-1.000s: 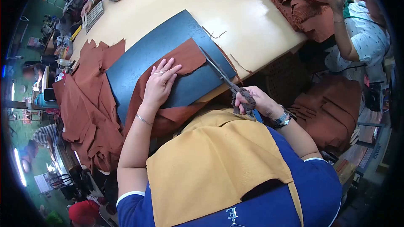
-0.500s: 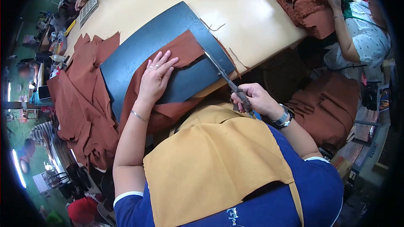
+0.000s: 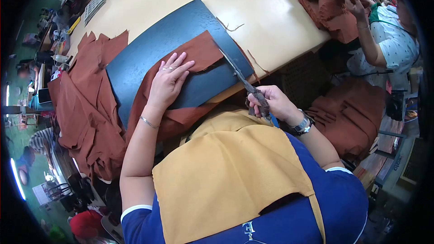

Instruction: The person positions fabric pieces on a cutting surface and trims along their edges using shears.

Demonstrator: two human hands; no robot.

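My left hand [image 3: 169,81] lies flat with fingers spread on a reddish-brown strip of cloth or soft leather [image 3: 201,49], pressing it onto a dark blue-grey mat [image 3: 181,22]. My right hand [image 3: 276,101] grips a large pair of scissors [image 3: 242,77] by its dark, wrapped handles. Its long blades point up and to the left and meet the strip's right end edge. Whether the blades are apart cannot be made out. The strip's other end bends down over the mat's near edge, towards my lap.
Crumpled brown pieces [image 3: 86,113] lie left of the mat. A folded brown stack [image 3: 346,115] is at my right. Thin trimmings [image 3: 257,63] lie by the mat's right edge. Across the table corner, a co-worker [image 3: 391,40] handles another brown pile [image 3: 316,0]. A calculator-like pad [image 3: 94,7] lies at far left.
The scissors and my right hand have shifted slightly at the strip's end edge. My left hand stays put. The co-worker's raised hand has moved down and left a little.
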